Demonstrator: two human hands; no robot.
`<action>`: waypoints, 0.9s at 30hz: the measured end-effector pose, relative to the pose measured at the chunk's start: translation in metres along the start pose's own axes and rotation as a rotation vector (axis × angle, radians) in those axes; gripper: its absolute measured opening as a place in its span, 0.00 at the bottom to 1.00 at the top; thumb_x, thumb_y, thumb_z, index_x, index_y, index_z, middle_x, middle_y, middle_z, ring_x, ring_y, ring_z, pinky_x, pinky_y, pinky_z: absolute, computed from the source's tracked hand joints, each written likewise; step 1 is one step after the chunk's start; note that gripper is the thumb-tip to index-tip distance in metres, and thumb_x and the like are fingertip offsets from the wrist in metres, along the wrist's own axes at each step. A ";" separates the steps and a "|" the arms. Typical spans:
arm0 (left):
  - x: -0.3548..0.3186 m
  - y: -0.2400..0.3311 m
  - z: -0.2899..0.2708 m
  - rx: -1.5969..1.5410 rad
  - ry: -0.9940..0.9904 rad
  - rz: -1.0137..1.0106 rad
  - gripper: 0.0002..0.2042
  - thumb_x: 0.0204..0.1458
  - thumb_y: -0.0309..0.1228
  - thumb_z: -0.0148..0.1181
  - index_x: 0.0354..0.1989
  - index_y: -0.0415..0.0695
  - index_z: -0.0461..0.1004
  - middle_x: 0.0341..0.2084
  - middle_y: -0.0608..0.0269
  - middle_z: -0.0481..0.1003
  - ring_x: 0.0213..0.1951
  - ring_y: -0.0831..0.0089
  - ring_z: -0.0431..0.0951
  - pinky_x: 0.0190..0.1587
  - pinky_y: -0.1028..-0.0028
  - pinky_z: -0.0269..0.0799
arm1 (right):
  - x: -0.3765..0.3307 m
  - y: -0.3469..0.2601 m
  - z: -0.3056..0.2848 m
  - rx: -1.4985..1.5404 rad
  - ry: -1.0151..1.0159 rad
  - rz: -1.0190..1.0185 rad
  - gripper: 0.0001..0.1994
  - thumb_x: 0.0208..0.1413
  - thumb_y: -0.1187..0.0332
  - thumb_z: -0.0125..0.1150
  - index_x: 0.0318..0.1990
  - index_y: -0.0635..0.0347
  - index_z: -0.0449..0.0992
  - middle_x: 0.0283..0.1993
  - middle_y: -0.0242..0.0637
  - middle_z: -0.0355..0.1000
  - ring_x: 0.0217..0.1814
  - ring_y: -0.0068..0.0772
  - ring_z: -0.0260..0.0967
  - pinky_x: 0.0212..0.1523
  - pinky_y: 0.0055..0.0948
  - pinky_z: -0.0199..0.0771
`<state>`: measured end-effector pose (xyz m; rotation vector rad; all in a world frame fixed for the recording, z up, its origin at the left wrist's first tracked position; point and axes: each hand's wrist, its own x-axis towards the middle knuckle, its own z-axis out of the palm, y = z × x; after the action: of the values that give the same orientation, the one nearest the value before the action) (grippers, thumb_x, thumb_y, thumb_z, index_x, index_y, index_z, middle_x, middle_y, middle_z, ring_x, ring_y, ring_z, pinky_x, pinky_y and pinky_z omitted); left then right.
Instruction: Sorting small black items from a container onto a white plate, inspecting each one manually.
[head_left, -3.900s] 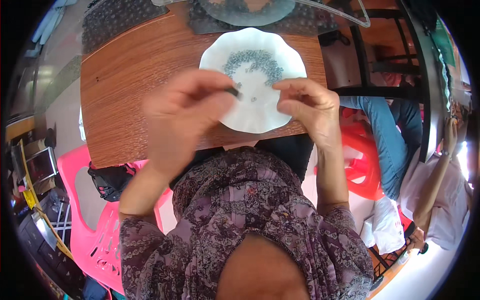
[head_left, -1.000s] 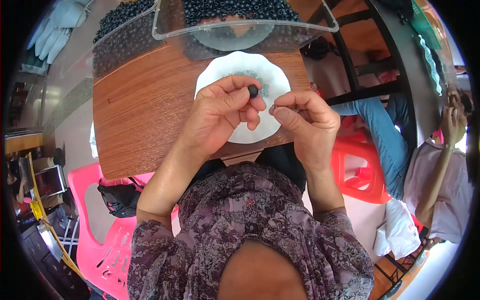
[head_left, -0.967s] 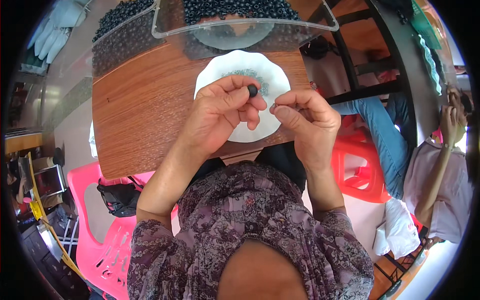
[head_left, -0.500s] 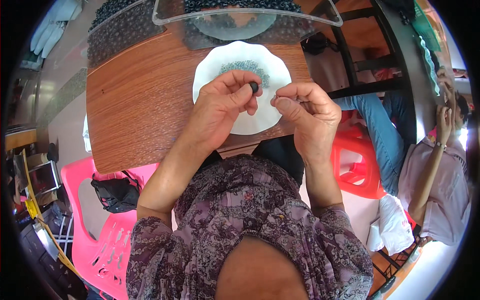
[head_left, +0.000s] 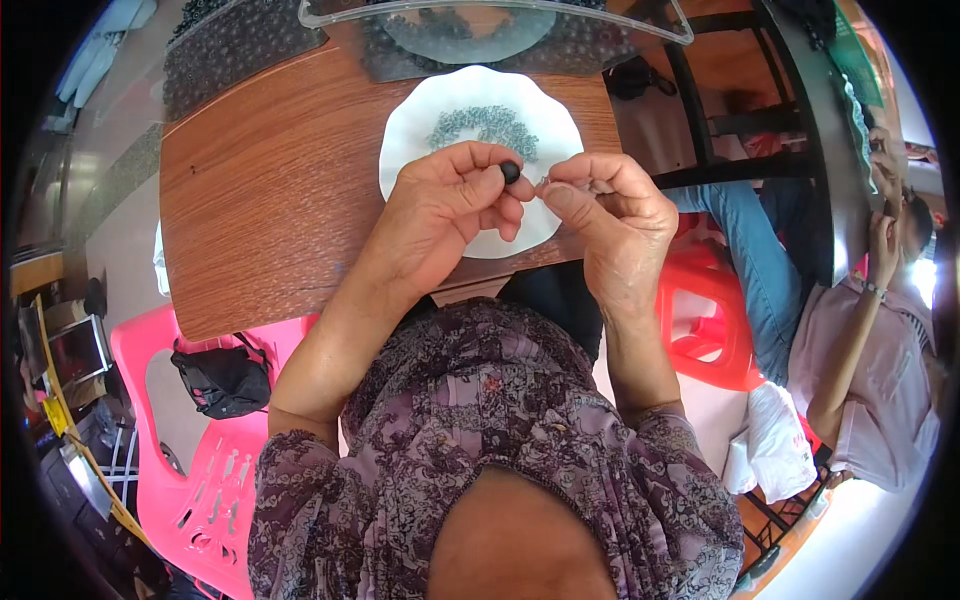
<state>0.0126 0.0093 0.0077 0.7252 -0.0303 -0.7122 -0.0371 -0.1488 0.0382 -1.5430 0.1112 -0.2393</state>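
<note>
Between the thumb and fingers of my left hand (head_left: 440, 205) is a small round black cap-like piece (head_left: 510, 172). My right hand (head_left: 615, 215) pinches a tiny clear or shiny piece (head_left: 544, 186), too small to name, close to the black one. A narrow gap seems to lie between the two. Both hands are over the near part of a white scalloped plate (head_left: 402, 112). On the plate lies a scattered heap of small translucent rings or springs (head_left: 487, 128).
A clear plastic bin (head_left: 345, 17) with black round pieces stands beyond the plate on the wooden table (head_left: 260, 200). At left is a pink chair (head_left: 150, 400) with a black bag (head_left: 225, 380). A red stool (head_left: 705, 320) and a seated person (head_left: 870, 370) are at right.
My right hand has moved slightly left, bringing its tiny piece nearer the black one. The left hand keeps its hold. The whole view has shifted a little.
</note>
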 end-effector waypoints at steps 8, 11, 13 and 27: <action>-0.003 -0.009 0.003 -0.095 -0.007 0.008 0.10 0.54 0.25 0.51 0.42 0.32 0.69 0.31 0.57 0.72 0.28 0.74 0.71 0.32 0.76 0.68 | -0.002 0.003 0.005 -0.007 -0.042 -0.111 0.09 0.42 0.87 0.60 0.33 0.69 0.73 0.33 0.36 0.72 0.35 0.23 0.70 0.37 0.18 0.70; -0.004 -0.010 0.007 -0.041 0.038 0.029 0.09 0.54 0.24 0.52 0.41 0.32 0.70 0.31 0.58 0.73 0.28 0.75 0.70 0.31 0.77 0.68 | -0.005 -0.001 0.009 0.082 -0.034 -0.024 0.09 0.42 0.87 0.60 0.33 0.69 0.73 0.33 0.35 0.71 0.34 0.23 0.70 0.37 0.18 0.70; -0.004 -0.012 0.007 -0.023 0.051 0.053 0.08 0.53 0.24 0.53 0.40 0.33 0.71 0.29 0.60 0.73 0.27 0.77 0.70 0.29 0.79 0.67 | -0.006 0.001 0.009 0.097 -0.023 0.008 0.09 0.42 0.87 0.60 0.33 0.70 0.73 0.32 0.35 0.71 0.34 0.22 0.69 0.37 0.18 0.70; -0.013 -0.018 -0.001 0.041 0.021 0.029 0.10 0.52 0.26 0.55 0.42 0.35 0.70 0.32 0.62 0.72 0.29 0.76 0.70 0.33 0.78 0.67 | -0.004 0.003 0.008 -0.181 -0.089 -0.027 0.11 0.37 0.88 0.63 0.29 0.66 0.72 0.28 0.28 0.67 0.28 0.13 0.62 0.29 0.12 0.62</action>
<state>-0.0074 0.0081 -0.0013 0.7699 -0.0361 -0.6777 -0.0389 -0.1396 0.0350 -1.7338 0.0432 -0.1857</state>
